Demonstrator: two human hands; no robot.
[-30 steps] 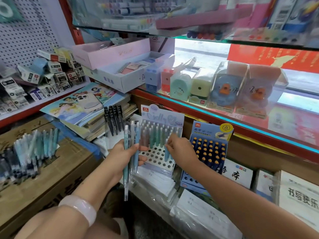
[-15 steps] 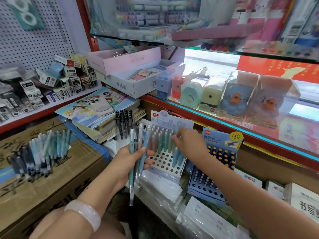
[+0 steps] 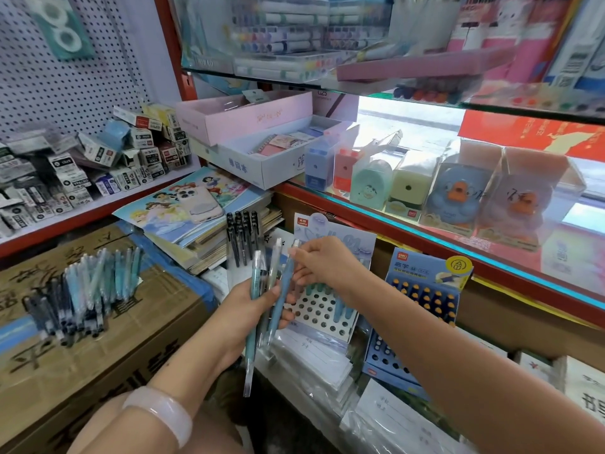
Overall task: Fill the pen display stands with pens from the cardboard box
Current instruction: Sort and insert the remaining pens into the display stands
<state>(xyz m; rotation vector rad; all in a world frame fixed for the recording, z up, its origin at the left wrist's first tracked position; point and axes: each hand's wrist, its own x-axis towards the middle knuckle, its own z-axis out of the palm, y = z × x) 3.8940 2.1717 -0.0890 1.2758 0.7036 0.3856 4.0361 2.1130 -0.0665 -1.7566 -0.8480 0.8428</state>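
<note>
The left hand [image 3: 244, 317] grips a bundle of pens [image 3: 262, 309] upright; the right hand [image 3: 322, 265] pinches one pen's top [image 3: 294, 245], before the perforated display stand [image 3: 322, 317].

A white pegboard wall [image 3: 75, 77] rises up and to the left of the grip, with a red-edged shelf [image 3: 108, 204] below it, heaped with small boxed refills [image 3: 85, 172]. A red metal upright [image 3: 170, 47] stands at the corner above. To the upper right runs a glass shelf [image 3: 425, 231] with a lit, red-trimmed front edge; behind it a bright window-like pane [image 3: 406, 126] lets in daylight. Another glass shelf [image 3: 360, 83] crosses overhead.
</note>
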